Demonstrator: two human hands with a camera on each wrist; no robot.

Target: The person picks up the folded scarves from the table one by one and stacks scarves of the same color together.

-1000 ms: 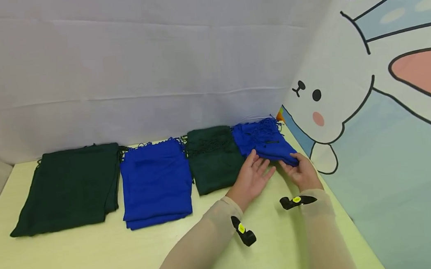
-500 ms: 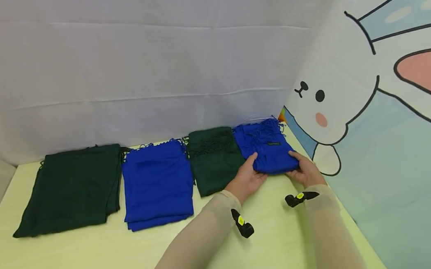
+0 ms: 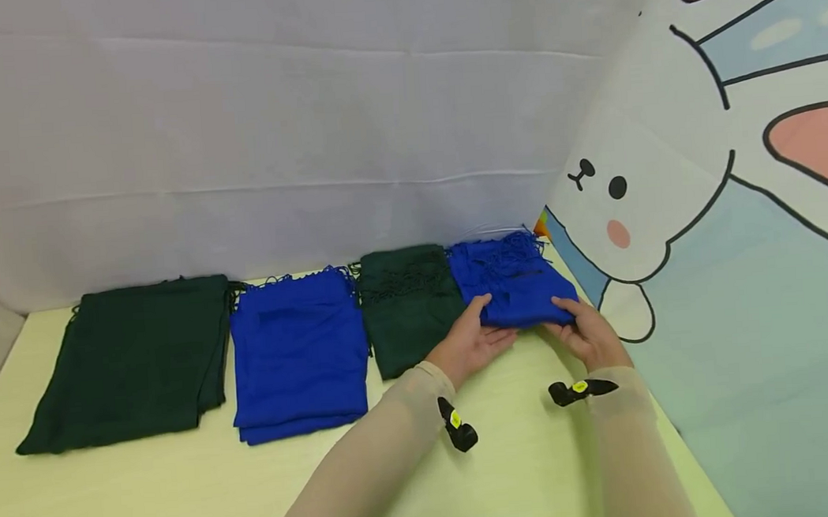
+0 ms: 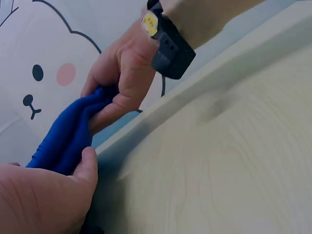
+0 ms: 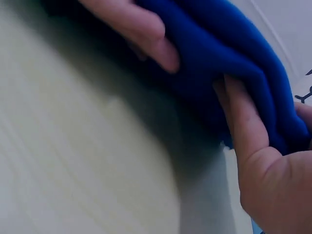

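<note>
A: Where is the small blue cloth [image 3: 530, 295], and what has changed with it?

B: It lies at the right end of the row, near the back corner of the table [image 3: 511, 450]. One second ago, the left hand [image 3: 467, 344] was palm up at its front edge, with spread fingers. Now the thumb is on top and the fingers are below, so it holds this edge.

A: And the right hand [image 3: 590, 339]?

B: It pinches the right front corner, with fingers tucked under the folds. In my judgement, the front edge now has support on both sides, which should keep the folds together.

A: How does the cloth look?

B: It is bright blue, in several soft layers, with a tangled fringe [image 3: 516, 248] at the back. The front edge seems raised from the table.

A: What is around it?

B: Just beside it is a narrow green cloth [image 3: 413, 314], then a bigger blue cloth [image 3: 299, 360] and a wide green cloth [image 3: 136, 362].
</note>
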